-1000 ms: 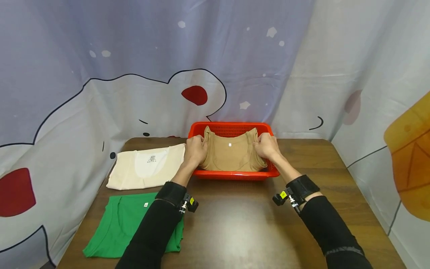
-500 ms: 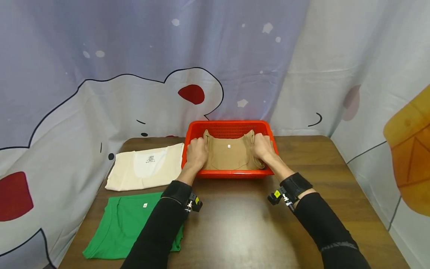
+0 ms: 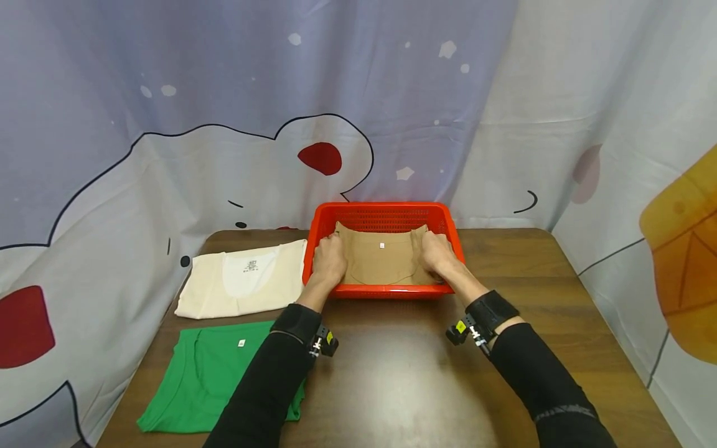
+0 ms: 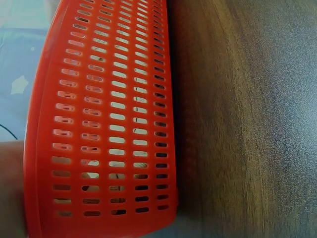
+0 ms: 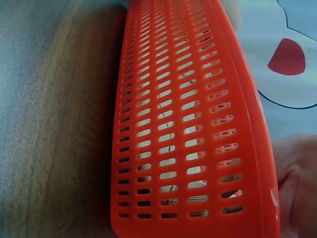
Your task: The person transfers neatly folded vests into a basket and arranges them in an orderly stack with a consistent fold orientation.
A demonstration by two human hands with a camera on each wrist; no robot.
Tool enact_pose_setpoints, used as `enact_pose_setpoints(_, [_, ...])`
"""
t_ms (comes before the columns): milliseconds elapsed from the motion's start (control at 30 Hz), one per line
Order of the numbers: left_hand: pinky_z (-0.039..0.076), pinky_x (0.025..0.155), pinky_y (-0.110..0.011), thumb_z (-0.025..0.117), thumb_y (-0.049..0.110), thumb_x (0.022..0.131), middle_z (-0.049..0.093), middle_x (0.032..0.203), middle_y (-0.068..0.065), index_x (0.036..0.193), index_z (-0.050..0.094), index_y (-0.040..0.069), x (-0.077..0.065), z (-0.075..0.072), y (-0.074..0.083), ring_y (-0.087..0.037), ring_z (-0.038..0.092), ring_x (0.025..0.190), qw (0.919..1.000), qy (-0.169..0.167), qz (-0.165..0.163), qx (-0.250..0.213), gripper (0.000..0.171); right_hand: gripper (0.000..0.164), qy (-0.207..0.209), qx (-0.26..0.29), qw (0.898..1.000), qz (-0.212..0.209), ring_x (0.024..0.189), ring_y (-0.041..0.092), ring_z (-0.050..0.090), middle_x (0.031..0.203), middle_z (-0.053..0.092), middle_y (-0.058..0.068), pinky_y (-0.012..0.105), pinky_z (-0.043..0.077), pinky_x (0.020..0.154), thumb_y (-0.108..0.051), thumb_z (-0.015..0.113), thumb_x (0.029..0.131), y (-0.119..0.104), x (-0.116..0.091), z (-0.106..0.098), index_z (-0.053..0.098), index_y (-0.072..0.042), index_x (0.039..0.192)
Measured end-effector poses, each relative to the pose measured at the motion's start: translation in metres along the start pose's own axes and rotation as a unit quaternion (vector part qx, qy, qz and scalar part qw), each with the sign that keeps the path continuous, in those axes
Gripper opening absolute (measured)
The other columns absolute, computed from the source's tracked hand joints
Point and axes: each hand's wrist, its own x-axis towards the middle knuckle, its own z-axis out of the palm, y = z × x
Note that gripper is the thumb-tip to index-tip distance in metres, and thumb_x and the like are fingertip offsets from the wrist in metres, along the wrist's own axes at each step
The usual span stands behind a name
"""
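A folded beige shirt [image 3: 382, 261] with a small white neck label lies inside a red plastic basket [image 3: 386, 291] at the back of the table. My left hand [image 3: 329, 260] reaches over the front rim and grips the shirt's left side. Its right side is in my right hand [image 3: 438, 254], fingers curled and partly hidden. Both wrist views look at the basket's slotted front wall [image 4: 109, 124]. Part of the left hand [image 4: 11, 188] shows behind the rim there, and part of the right hand [image 5: 299, 183] in the right wrist view.
Left of the basket lies a folded cream shirt [image 3: 246, 280] with a printed neck. Nearer, a folded green top [image 3: 215, 373] lies partly under the left sleeve. The wooden table [image 3: 403, 373] ends at a patterned curtain [image 3: 224, 168] behind.
Both hands have moved slightly down into the basket with the beige shirt, which now sits lower. Its sides have spread and the right-hand roll no longer shows. The cream and green garments have not moved.
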Motion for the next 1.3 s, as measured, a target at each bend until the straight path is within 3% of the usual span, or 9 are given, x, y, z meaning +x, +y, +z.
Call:
enact_pose_setpoints(100, [0.07, 0.092, -0.059, 0.057, -0.003, 0.111, 0.078, 0.115, -0.035, 0.123, 0.07, -0.013, 0.0, 0.0, -0.001, -0.051, 0.082, 0.104, 1.0, -0.002, 0.0, 0.0, 0.021, 0.019, 0.004, -0.008, 1.0, -0.006, 0.115, 0.048, 0.078, 0.113, 0.079, 0.028, 0.056, 0.068, 0.098, -0.004, 0.057, 0.103, 0.0, 0.001, 0.0, 0.071, 0.008, 0.11])
enact_pose_setpoints(300, [0.07, 0.092, -0.06, 0.058, -0.004, 0.109, 0.078, 0.117, -0.035, 0.121, 0.069, -0.012, 0.003, 0.002, -0.002, -0.052, 0.081, 0.105, 0.9999, -0.008, -0.011, -0.005, 0.019, 0.03, 0.007, -0.011, 1.0, -0.013, 0.113, 0.047, 0.078, 0.11, 0.078, 0.026, 0.055, 0.068, 0.097, -0.018, 0.052, 0.114, 0.001, 0.002, 0.001, 0.069, 0.004, 0.106])
enact_pose_setpoints(533, [0.069, 0.097, -0.06, 0.061, -0.004, 0.107, 0.078, 0.118, -0.034, 0.123, 0.069, -0.012, 0.005, 0.003, -0.004, -0.051, 0.081, 0.108, 0.9997, -0.02, -0.013, -0.009, 0.02, 0.014, 0.001, -0.02, 1.0, -0.01, 0.104, 0.041, 0.078, 0.106, 0.078, 0.023, 0.049, 0.07, 0.088, -0.003, 0.058, 0.102, 0.002, 0.003, 0.001, 0.07, 0.004, 0.1])
enact_pose_setpoints(667, [0.069, 0.097, -0.059, 0.065, 0.001, 0.105, 0.078, 0.114, -0.032, 0.12, 0.07, -0.011, 0.005, 0.0, -0.003, -0.05, 0.081, 0.107, 0.9992, -0.029, -0.019, -0.02, 0.02, 0.021, 0.002, -0.008, 1.0, -0.007, 0.1, 0.041, 0.078, 0.096, 0.075, 0.019, 0.048, 0.07, 0.085, -0.01, 0.057, 0.107, 0.001, 0.002, 0.0, 0.068, -0.001, 0.092])
enact_pose_setpoints(833, [0.07, 0.087, -0.054, 0.07, 0.021, 0.106, 0.074, 0.099, -0.024, 0.11, 0.071, -0.007, 0.008, -0.002, -0.001, -0.043, 0.079, 0.098, 0.9962, -0.046, -0.049, -0.055, 0.029, 0.033, -0.014, 0.021, 1.0, 0.006, 0.1, 0.04, 0.079, 0.092, 0.072, 0.015, 0.047, 0.069, 0.084, -0.029, 0.062, 0.111, -0.001, 0.0, -0.002, 0.065, -0.006, 0.088])
enact_pose_setpoints(1000, [0.059, 0.071, -0.043, 0.068, 0.032, 0.104, 0.068, 0.094, -0.018, 0.107, 0.07, -0.004, 0.011, -0.002, -0.001, -0.035, 0.07, 0.089, 0.9944, -0.054, -0.063, -0.066, 0.036, 0.038, -0.03, 0.045, 0.998, 0.031, 0.109, 0.039, 0.075, 0.102, 0.069, 0.014, 0.047, 0.066, 0.092, -0.04, 0.066, 0.109, 0.0, 0.001, -0.003, 0.067, -0.005, 0.094])
enact_pose_setpoints(1167, [0.06, 0.075, -0.042, 0.064, 0.039, 0.103, 0.068, 0.107, -0.022, 0.127, 0.064, -0.007, 0.008, -0.004, 0.002, -0.036, 0.068, 0.094, 0.9922, -0.075, -0.069, -0.072, 0.052, 0.04, -0.032, 0.055, 0.998, 0.02, 0.116, 0.042, 0.075, 0.109, 0.073, 0.019, 0.05, 0.065, 0.099, -0.042, 0.063, 0.109, 0.001, -0.002, -0.006, 0.066, -0.005, 0.094])
enact_pose_setpoints(1300, [0.065, 0.097, -0.051, 0.063, 0.048, 0.102, 0.067, 0.132, -0.029, 0.154, 0.048, -0.01, 0.002, -0.01, 0.007, -0.041, 0.069, 0.114, 0.9895, -0.108, -0.064, -0.071, 0.08, 0.042, -0.029, 0.058, 0.998, 0.013, 0.113, 0.039, 0.076, 0.101, 0.071, 0.013, 0.05, 0.064, 0.099, -0.046, 0.061, 0.109, 0.001, -0.005, -0.012, 0.062, -0.012, 0.083])
